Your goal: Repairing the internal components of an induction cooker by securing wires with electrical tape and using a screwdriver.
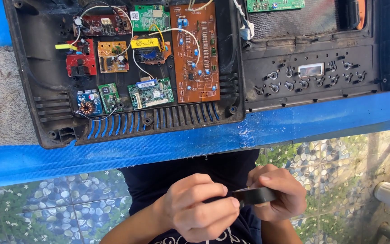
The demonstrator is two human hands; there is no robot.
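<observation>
Right hand [278, 192] grips a black tape roll [254, 195], left hand [199, 207] pinching its end; nothing's taped yet on the open casing [127, 68] above.

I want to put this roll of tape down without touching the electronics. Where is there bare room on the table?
Free: the blue table strip along the near edge, below the black casing, and the grey cloth left of it. Crowded: the casing's left half, packed with circuit boards and wires. Both hands, left hand and right hand, hold the black tape roll below the table.
</observation>
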